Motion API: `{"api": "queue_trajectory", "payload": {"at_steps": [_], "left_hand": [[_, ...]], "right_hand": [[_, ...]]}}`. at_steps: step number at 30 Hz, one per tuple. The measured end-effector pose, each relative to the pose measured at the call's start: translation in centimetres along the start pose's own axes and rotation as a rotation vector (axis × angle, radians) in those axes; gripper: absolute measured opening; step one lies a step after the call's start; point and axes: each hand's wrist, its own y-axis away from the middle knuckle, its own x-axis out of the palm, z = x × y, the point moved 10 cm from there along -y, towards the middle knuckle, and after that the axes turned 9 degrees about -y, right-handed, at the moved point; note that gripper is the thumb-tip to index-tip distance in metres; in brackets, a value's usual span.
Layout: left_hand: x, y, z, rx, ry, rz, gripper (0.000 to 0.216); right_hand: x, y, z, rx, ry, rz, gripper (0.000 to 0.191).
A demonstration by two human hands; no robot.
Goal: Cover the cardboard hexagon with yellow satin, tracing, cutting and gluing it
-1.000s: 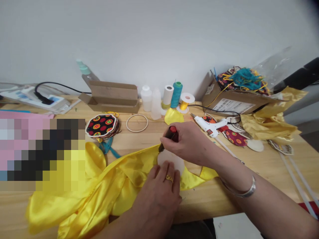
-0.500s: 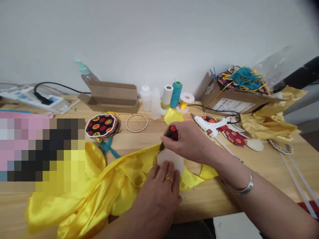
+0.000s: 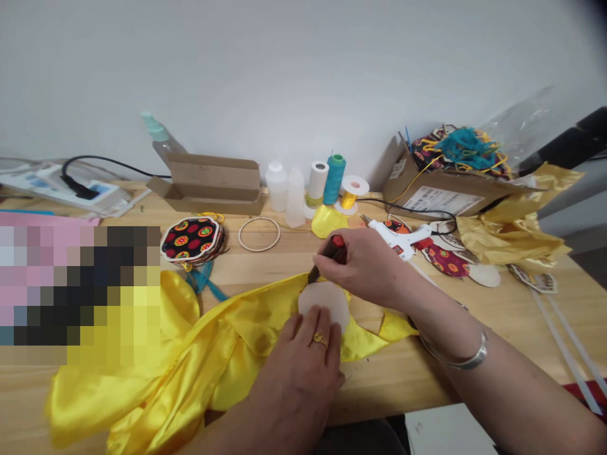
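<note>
My right hand (image 3: 365,259) grips a dark marker pen (image 3: 327,258) with a red end. The pen slants down so that its tip is at the upper edge of a white round template (image 3: 317,299). Under the template lies shiny yellow satin fabric (image 3: 256,316), spread leftward in loose folds. My left hand (image 3: 308,354) lies with outstretched fingers on the template, pressing it to the cloth. A yellow satin piece (image 3: 328,221) rests just beyond my right hand.
A white glue gun (image 3: 401,240) lies right of my right hand. Thread spools (image 3: 335,180) and plastic bottles (image 3: 294,199) stand along the wall, beside an open cardboard box (image 3: 213,186). A wooden hoop (image 3: 259,234) and stacked patterned pieces (image 3: 190,240) lie on the left.
My right hand and the pen tip have shifted slightly right along the template's top edge. My left hand has stayed in place on the template.
</note>
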Motion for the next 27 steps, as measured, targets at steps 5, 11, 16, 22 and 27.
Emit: {"api": "queue_trajectory", "payload": {"at_steps": [5,11,16,22,27], "left_hand": [[0.1,0.2,0.0,-0.005,0.008,0.015,0.045],[0.2,0.0,0.0,-0.004,0.014,0.046,0.043],[0.1,0.0,-0.1,-0.003,0.020,0.058,0.044],[0.4,-0.1,-0.1,-0.001,0.027,0.109,0.046],[0.6,0.0,-0.1,0.005,0.026,0.134,0.046]], "right_hand": [[-0.9,0.4,-1.3,0.019,-0.020,-0.058,0.017],[-1.6,0.9,-2.5,0.043,-0.034,-0.106,0.018],[-1.2,0.9,-2.0,0.032,-0.071,-0.104,0.018],[-0.8,0.6,-1.7,0.043,-0.096,-0.085,0.017],[-1.2,0.5,-1.6,0.032,-0.101,-0.107,0.017]]}}
